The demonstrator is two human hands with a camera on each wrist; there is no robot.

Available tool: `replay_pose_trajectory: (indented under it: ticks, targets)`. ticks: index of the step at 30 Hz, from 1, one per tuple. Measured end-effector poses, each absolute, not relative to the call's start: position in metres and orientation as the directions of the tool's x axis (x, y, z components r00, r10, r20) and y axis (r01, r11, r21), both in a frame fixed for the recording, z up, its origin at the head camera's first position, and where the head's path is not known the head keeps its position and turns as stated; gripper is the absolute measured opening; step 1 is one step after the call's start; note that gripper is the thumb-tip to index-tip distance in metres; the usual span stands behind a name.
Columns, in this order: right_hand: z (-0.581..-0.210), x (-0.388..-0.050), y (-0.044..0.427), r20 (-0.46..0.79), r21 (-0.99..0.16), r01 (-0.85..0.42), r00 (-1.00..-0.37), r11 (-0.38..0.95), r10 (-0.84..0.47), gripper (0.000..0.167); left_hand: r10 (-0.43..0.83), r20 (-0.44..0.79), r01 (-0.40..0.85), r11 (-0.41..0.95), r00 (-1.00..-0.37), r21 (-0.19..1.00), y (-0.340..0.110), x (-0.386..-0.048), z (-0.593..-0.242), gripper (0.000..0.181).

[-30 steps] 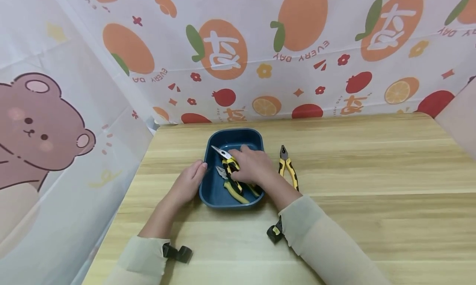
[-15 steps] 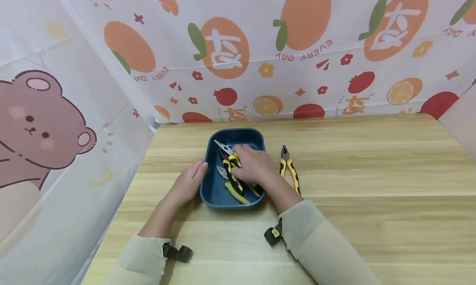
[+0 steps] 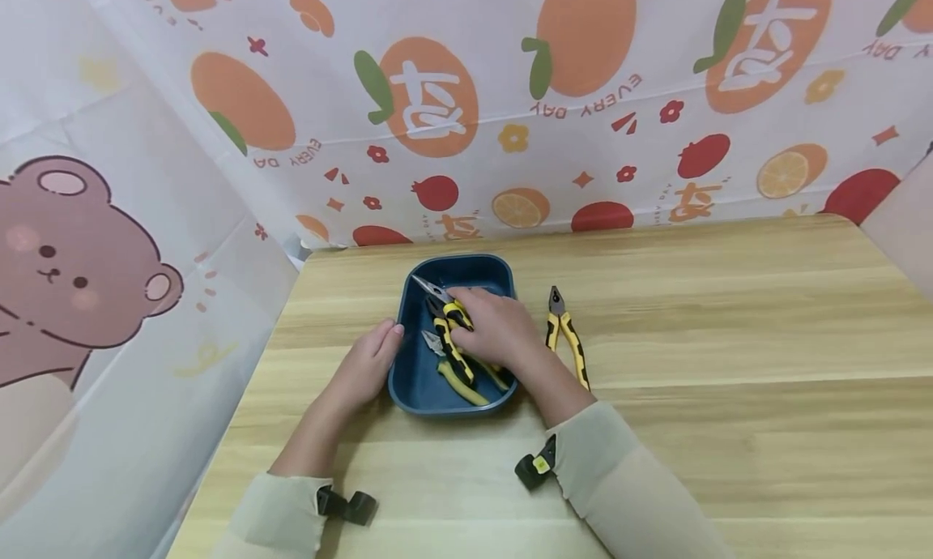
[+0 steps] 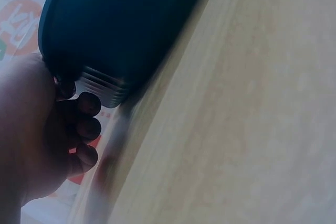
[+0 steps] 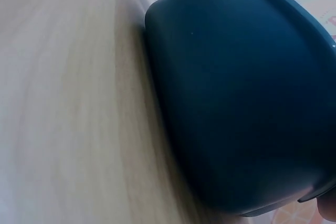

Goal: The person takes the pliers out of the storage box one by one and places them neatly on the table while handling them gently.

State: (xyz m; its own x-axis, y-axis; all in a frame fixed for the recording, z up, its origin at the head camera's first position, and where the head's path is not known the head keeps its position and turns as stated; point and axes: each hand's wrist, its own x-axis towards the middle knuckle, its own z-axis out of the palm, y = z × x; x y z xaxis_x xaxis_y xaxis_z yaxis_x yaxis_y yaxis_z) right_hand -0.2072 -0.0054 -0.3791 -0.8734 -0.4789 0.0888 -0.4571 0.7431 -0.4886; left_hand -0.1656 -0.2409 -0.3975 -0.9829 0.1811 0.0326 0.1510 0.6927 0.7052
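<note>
A dark blue bin [image 3: 419,385] stands on the table. My left hand [image 3: 367,370] grips its left side, thumb at the rim; in the left wrist view, the fingers [image 4: 88,128] are curled beside the outer wall. My right hand [image 3: 497,330] reaches into the bin and holds long-nose pliers [image 3: 432,289], whose silver jaws point to the back left. Under and beside that hand lie pliers with yellow-and-black handles [image 3: 453,356] and a tool with a plain yellow-green handle [image 3: 462,387]. Only the bin's outside [image 5: 236,93] and bits of fingers show in the right wrist view.
Another pair of yellow-and-black pliers [image 3: 566,332] lies on the wooden table [image 3: 729,340], right of the bin, jaws toward the back. A fruit-print curtain [image 3: 510,162] hangs behind the table, and a bear-print sheet [image 3: 80,259] at the left.
The long-nose pliers have shifted slightly toward the back of the bin with my right hand, showing more of the dark jaws below them. The left hand stays on the bin. The view has tilted slightly.
</note>
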Motion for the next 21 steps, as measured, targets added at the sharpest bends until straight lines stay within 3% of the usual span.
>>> replay_pose_trajectory:
  ticks: [5,13,21]
  targets:
    - [-0.3798,-0.2044,-0.0034,0.244,-0.536,-0.516,-0.852,0.668,-0.463,0.056,0.176,0.042,0.154,0.694,-0.984,0.704,-0.2408,-0.164,-0.3971,0.04]
    - [-0.3853,-0.2024,0.0001,0.532,-0.485,-0.693,-0.718,0.533,-0.448,0.054,0.176,0.004,0.126,0.688,-0.984,0.715,-0.2418,-0.1639,-0.3982,0.044]
    - [-0.3872,-0.2004,-0.0011,0.616,-0.35,-0.694,-0.676,0.629,-0.404,0.051,0.175,0.011,0.129,0.681,-0.985,0.721,-0.2417,-0.1648,-0.3997,0.045]
